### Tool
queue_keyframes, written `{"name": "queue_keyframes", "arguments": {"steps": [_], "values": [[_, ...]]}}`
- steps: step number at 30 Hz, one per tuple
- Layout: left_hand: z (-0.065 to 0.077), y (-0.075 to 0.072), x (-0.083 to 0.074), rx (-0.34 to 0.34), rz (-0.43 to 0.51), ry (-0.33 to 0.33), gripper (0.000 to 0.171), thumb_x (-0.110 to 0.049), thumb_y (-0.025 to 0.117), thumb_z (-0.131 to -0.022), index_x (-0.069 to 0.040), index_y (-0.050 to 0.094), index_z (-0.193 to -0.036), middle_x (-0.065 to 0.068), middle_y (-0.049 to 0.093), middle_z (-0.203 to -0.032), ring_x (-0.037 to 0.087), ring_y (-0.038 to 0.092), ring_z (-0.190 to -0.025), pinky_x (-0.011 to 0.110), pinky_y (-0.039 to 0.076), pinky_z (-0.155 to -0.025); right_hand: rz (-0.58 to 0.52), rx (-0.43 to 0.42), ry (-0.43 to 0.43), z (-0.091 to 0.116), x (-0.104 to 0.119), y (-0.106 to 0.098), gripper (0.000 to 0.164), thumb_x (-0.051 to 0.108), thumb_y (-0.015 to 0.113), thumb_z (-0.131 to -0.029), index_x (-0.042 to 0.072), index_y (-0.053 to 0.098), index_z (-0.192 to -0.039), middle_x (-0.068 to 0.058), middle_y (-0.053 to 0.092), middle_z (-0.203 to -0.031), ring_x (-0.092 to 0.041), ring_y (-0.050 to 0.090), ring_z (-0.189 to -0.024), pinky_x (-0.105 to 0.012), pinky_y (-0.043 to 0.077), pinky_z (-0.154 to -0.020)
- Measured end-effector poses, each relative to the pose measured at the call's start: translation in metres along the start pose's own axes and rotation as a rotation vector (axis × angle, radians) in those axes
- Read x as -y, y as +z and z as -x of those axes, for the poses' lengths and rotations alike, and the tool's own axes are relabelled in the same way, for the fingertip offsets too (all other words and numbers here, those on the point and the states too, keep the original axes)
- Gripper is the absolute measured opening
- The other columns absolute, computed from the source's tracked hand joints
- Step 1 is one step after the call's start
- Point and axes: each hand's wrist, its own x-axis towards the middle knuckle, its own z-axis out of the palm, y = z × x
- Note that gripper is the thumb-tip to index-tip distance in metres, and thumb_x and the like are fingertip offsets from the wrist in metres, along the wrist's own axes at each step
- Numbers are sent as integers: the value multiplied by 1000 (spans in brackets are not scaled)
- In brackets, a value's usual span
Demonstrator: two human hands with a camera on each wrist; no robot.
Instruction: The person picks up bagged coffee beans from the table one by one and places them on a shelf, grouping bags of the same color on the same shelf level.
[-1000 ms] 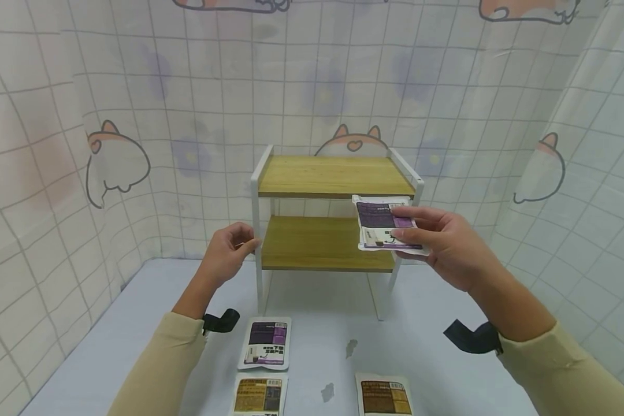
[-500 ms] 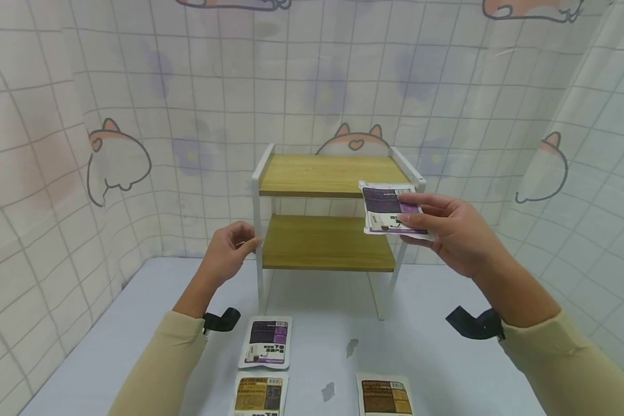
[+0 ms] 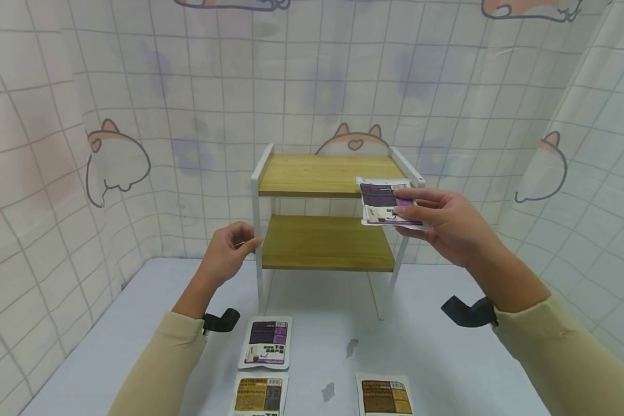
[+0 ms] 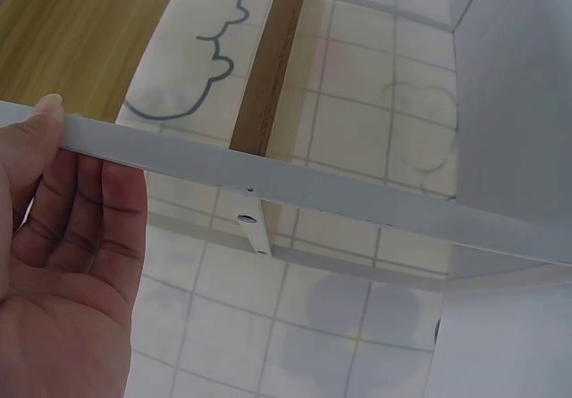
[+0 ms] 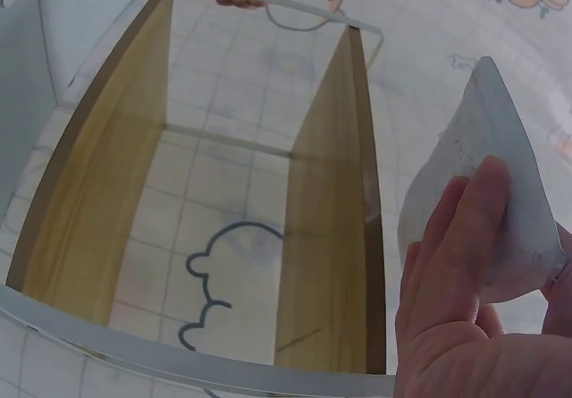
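My right hand (image 3: pixel 444 222) pinches a flat white pouch with a purple printed label (image 3: pixel 379 202), fingers underneath and thumb on top. In the head view the pouch overlaps the front right corner of the shelf rack's top board (image 3: pixel 333 173). The right wrist view shows the pouch's plain white side (image 5: pixel 483 183) against the fingers. My left hand (image 3: pixel 229 251) grips the rack's white left upright (image 4: pixel 179 152), thumb on one side and curled fingers on the other, between the top board and the lower board (image 3: pixel 327 242).
A matching purple pouch (image 3: pixel 264 342) lies on the white table (image 3: pixel 135 358) before the rack. Nearer are a yellow-brown pouch (image 3: pixel 260 396) and a brown one (image 3: pixel 383 396), both cut off by the frame. A grid-patterned curtain (image 3: pixel 213 86) surrounds the table.
My right hand has raised the pouch from beside the gap between the boards to the level of the top board's front edge. The left hand stays on the upright.
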Motion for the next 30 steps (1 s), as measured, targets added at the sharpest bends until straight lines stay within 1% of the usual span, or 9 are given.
{"name": "queue_keyframes", "arguments": {"steps": [11,13,20,25,30], "values": [[0,0,2,3,4,-11,12,-19,66,-101,-9,65,-107,10,68,-104,25,66,-98,44,56,-96,-8,-6,6,-9,1,2,49,22,77,-93,11,64,-139,-8,36,-149,-32,53,-124,-31,58,-93],[1,1,2,1,-1,-8,13,-20,66,-101,-9,65,-107,10,68,-104,24,66,-98,44,56,-96,-10,-6,4,-10,2,2,48,21,76,-93,10,64,-139,-8,36,-149,-33,53,-124,-31,58,-94],[-1,1,6,-6,-17,41,14,-20,67,-101,-6,66,-107,12,68,-101,24,65,-98,46,54,-99,-1,-6,9,-16,2,1,49,22,76,-93,8,64,-139,-7,38,-146,-31,53,-123,-27,58,-91],[-1,1,5,-5,-19,38,17,-22,66,-101,-6,66,-108,12,68,-103,23,64,-99,45,54,-100,-21,-6,7,-18,4,1,45,19,76,-93,7,66,-135,-7,37,-147,-31,54,-122,-27,59,-91],[-1,1,3,-3,-15,37,16,-21,66,-101,-6,65,-108,12,68,-103,23,64,-99,45,54,-99,-10,-11,11,-20,6,0,42,19,74,-95,7,67,-134,-8,39,-146,-30,55,-122,-26,58,-91]]}}
